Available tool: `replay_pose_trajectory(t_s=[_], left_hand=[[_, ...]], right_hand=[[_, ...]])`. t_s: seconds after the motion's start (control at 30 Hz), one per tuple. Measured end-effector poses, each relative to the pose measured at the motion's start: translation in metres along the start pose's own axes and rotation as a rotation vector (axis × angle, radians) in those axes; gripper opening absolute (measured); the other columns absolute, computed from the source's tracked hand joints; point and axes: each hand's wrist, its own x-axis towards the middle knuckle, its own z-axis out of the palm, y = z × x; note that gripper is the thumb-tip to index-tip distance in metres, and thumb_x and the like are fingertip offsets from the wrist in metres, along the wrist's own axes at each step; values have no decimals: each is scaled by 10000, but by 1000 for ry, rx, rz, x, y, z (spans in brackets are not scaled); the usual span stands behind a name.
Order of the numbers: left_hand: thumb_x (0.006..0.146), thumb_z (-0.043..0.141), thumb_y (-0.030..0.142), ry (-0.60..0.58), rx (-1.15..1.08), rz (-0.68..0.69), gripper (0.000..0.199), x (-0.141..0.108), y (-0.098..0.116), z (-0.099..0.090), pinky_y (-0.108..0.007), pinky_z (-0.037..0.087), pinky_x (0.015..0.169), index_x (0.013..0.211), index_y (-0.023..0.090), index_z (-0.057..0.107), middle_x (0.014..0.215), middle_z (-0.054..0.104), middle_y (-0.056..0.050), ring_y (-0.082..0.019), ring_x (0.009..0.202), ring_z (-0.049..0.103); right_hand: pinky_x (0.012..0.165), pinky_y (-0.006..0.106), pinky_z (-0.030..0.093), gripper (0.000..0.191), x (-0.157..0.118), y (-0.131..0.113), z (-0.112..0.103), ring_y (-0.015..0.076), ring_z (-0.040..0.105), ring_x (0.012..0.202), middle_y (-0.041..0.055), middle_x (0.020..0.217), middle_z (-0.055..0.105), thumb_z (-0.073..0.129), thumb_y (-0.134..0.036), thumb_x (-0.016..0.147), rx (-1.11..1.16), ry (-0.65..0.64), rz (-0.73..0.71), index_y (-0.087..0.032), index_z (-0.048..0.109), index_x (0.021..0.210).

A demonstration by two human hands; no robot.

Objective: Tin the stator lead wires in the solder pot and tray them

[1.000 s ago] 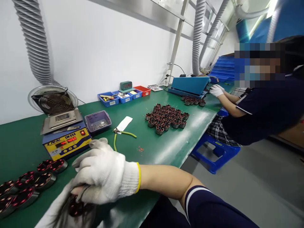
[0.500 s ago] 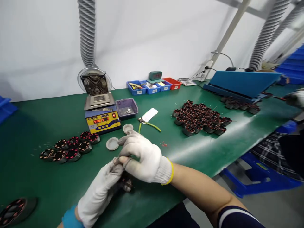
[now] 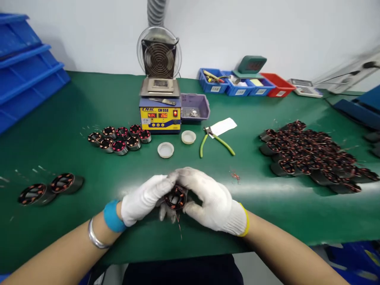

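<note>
Both my hands wear white gloves with greyed fingertips. Between them is a round black ring with copper windings (image 3: 175, 197), its open face up and thin copper wires hanging from its near side. My left hand (image 3: 150, 198) wraps the ring's left side, some fingers beneath it. My right hand (image 3: 209, 198) curves around the right side, fingers over the far edge and thumb at the near right. Beyond them lie two small white dishes (image 3: 165, 150) and green-handled cutters (image 3: 218, 141) resting partly on white paper (image 3: 225, 126).
A yellow-and-blue heated unit (image 3: 160, 118) with a fan stands behind, beside a purple tray (image 3: 195, 107). Wound rings (image 3: 119, 147) sit left, with two more (image 3: 67, 183) nearer; a large cluster (image 3: 308, 154) is right. Blue bins (image 3: 214, 81) line the back.
The view has swung left and down. The ring between my hands now shows its open face, and my right hand has come down around its right side.
</note>
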Motion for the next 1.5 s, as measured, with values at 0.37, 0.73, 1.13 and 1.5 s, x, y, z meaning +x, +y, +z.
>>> replay_pose_trajectory(t_s=[0.37,0.73,1.13,1.5], left_hand=[[773,610,415,126,286,-182,278,-26,37,-3,-187,279,332,647,182,525,374,446,58,-77,305,356],[805,564,308,350,1019,385,243,-18,12,6,-281,501,669,1019,212,628,818,663,-15,-174,741,635],[685,639,325,408,318,193,181,-16,21,21,-222,463,449,747,161,592,580,622,-11,-135,490,570],[803,584,408,314,205,320,247,-14,12,-1,-216,367,405,714,179,554,528,539,25,-111,428,468]], right_hand=[[908,449,538,489,-2,7,-7,232,563,968,83,1012,510,565,-116,747,-355,237,32,-216,462,1214],[921,438,522,461,0,7,-5,249,576,1066,108,1087,581,569,-104,715,-326,277,-31,-188,462,1155],[876,396,549,399,0,7,-6,240,616,1005,86,1028,624,607,-181,729,-288,361,-4,-201,518,1117],[877,403,542,391,4,18,-9,240,622,985,81,1073,604,618,-254,662,-304,403,377,-219,521,1039]])
